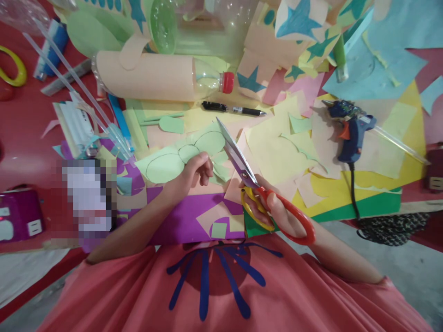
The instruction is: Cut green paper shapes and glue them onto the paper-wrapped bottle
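Note:
Scissors [290,216] with one red and one yellow handle are in my right hand [277,212], fingers through the loops. Their blades look closed or nearly so and point up and left, the tip by the right end of a pale green paper [162,163]. Rounded outlines are drawn on that paper in dark line. My left hand [199,170] has its fingers curled at the paper's lower edge, thumb on top, gripping it. A black pen [233,109] lies just beyond the paper.
Behind the pen lies a bottle wrapped in peach paper [148,76] with a red cap. A blue glue gun [351,133] rests at the right, its cord hanging over the table edge. Paper scraps and star cutouts [299,20] cover much of the red table [20,129].

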`<state>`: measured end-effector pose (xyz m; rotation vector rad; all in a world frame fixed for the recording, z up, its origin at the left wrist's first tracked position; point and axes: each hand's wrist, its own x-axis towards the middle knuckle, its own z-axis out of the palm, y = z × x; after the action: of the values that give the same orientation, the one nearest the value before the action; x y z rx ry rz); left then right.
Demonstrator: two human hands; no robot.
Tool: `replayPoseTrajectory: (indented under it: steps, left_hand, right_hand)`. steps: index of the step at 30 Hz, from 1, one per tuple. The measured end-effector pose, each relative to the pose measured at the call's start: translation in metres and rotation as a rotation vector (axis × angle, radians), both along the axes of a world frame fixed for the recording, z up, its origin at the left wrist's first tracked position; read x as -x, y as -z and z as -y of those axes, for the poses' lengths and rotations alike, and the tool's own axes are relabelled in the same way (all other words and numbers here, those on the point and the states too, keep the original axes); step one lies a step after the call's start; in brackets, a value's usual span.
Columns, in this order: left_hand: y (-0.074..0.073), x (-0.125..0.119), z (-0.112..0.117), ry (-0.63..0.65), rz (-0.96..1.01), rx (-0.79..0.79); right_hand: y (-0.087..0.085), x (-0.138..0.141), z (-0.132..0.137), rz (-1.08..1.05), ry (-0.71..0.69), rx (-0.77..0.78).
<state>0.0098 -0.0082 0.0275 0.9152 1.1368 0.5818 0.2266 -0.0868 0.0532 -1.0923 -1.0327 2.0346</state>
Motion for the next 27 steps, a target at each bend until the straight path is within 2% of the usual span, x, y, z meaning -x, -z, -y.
replayPoseTrajectory:
  steps: [6, 13, 22, 27]
  left_hand:
    - [0.003, 0.002, 0.0, -0.054, 0.035, -0.007]
    - [-0.002, -0.001, -0.004, -0.152, 0.096, -0.072]
    - [-0.002, -0.004, -0.006, -0.23, 0.119, -0.121]
    - [-0.003, -0.007, -0.009, -0.304, 0.019, -0.13]
  right_hand:
    - [0.0, -0.004, 0.002, 0.047, -0.019, -0.019]
    - [-0.004, -0.014, 0.004, 0.106, -0.08, 0.005]
    - [-0.005, -0.019, 0.004, 0.119, -0.091, 0.037]
    - [-0.004, -0.018, 0.007, 0.069, -0.077, 0.053]
